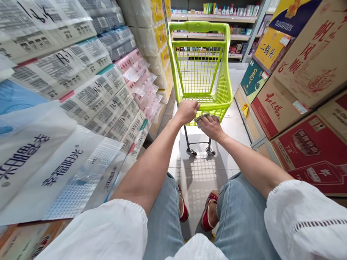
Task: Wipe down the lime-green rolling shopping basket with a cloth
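Note:
A bright green shopping cart (pixel 216 107) stands upright on its wheels in front of me, its basket holding nothing that I can see. My left hand (pixel 188 110) is closed over the near rim of the basket. Just right of it and lower, my right hand (pixel 211 126) presses a crumpled greyish cloth (pixel 200 119) against the basket's near side. The cloth is partly hidden under my fingers. Below the basket, thin metal legs end in casters (pixel 210 151) on the tiles.
Stacked packs of tissue paper (pixel 97 93) line the left side, with yellow-and-white bundles (pixel 155 34) beyond. Printed cartons (pixel 312 146) are piled along the right. Shelves (pixel 214 18) with bottles close off the far end. The tiled floor (pixel 233 126) runs between.

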`<action>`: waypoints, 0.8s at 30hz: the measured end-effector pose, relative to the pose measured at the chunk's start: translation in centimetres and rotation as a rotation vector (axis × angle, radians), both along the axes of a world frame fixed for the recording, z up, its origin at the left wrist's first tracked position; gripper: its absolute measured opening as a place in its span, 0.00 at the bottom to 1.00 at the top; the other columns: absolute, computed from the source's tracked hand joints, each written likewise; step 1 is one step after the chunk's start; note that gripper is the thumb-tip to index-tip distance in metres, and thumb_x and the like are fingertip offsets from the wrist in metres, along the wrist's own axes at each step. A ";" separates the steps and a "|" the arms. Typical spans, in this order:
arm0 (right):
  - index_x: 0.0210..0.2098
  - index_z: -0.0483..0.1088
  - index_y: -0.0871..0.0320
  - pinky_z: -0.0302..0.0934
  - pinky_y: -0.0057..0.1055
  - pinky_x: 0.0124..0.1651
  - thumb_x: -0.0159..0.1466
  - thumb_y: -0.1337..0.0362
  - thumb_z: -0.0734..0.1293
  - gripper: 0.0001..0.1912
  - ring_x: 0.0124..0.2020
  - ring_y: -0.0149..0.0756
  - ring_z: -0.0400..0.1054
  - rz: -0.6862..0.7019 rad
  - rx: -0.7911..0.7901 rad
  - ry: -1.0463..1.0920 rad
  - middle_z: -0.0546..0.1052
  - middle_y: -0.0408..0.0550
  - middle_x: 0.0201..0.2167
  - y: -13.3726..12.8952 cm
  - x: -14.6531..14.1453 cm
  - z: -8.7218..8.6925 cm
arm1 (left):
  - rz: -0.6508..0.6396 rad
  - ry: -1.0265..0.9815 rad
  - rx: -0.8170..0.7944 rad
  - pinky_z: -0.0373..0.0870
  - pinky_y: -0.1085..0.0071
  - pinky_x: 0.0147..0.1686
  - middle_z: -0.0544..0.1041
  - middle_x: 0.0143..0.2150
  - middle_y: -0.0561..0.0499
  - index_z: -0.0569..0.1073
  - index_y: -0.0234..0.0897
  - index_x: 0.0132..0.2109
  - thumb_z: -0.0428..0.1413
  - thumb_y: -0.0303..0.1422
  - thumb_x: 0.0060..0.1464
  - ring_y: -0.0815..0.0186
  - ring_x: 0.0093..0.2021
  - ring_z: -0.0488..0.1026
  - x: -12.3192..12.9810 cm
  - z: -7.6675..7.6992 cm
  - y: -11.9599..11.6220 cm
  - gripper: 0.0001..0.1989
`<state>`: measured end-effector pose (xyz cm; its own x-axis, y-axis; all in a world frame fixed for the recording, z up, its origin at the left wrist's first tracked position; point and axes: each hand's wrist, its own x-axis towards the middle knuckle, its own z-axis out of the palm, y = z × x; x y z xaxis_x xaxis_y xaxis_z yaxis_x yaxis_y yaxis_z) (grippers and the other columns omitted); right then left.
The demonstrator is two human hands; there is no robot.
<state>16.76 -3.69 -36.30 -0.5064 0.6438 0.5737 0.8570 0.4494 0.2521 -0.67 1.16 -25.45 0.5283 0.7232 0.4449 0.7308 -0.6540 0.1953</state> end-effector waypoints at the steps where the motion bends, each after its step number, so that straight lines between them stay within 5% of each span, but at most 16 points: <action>1: 0.47 0.72 0.55 0.49 0.39 0.47 0.69 0.68 0.57 0.14 0.46 0.41 0.64 0.023 -0.017 -0.053 0.75 0.52 0.48 -0.2 0.2 -0.6 | -0.002 -0.007 -0.003 0.59 0.65 0.37 0.78 0.31 0.46 0.72 0.38 0.30 0.46 0.34 0.62 0.60 0.36 0.72 -0.1 0.0 0.0 0.15; 4: 0.47 0.71 0.55 0.49 0.38 0.47 0.69 0.68 0.56 0.14 0.45 0.40 0.63 0.049 0.019 -0.115 0.76 0.49 0.46 -0.3 0.5 -0.4 | 0.010 -0.005 -0.013 0.59 0.65 0.38 0.78 0.32 0.45 0.72 0.38 0.30 0.45 0.34 0.63 0.60 0.37 0.71 -0.4 0.0 -0.1 0.16; 11: 0.52 0.69 0.53 0.46 0.42 0.53 0.70 0.64 0.56 0.15 0.54 0.45 0.60 -0.067 0.145 0.180 0.72 0.52 0.53 0.9 -1.0 6.0 | 0.007 0.012 0.010 0.59 0.64 0.38 0.78 0.33 0.45 0.72 0.39 0.31 0.46 0.32 0.61 0.60 0.37 0.72 -1.0 -0.3 0.3 0.14; 13: 0.52 0.69 0.53 0.46 0.42 0.53 0.70 0.64 0.57 0.15 0.54 0.45 0.60 -0.055 0.113 0.176 0.72 0.52 0.53 0.9 -1.2 5.5 | 0.002 0.004 0.002 0.59 0.64 0.37 0.77 0.33 0.45 0.71 0.39 0.30 0.46 0.32 0.61 0.60 0.37 0.71 -1.1 0.0 0.2 0.14; 20: 0.47 0.71 0.54 0.49 0.38 0.47 0.69 0.68 0.56 0.14 0.44 0.40 0.63 0.067 -0.069 -0.071 0.76 0.50 0.45 -0.1 -1.0 -1.2 | 0.020 -0.009 -0.017 0.58 0.64 0.37 0.76 0.31 0.46 0.70 0.39 0.28 0.46 0.35 0.61 0.61 0.35 0.71 -2.2 0.4 0.2 0.15; 24: 0.50 0.70 0.53 0.48 0.39 0.50 0.70 0.66 0.56 0.15 0.47 0.41 0.62 0.036 0.056 -0.034 0.75 0.50 0.48 0.3 -1.7 1.3 | 0.020 -0.027 -0.003 0.59 0.63 0.37 0.76 0.30 0.46 0.71 0.40 0.28 0.45 0.35 0.61 0.60 0.36 0.71 -2.6 0.0 0.6 0.15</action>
<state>15.09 -3.43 -34.96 -0.5489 0.5917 0.5904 0.8307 0.4645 0.3068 -3.27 1.79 -25.44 0.5011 0.7350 0.4568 0.7384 -0.6384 0.2172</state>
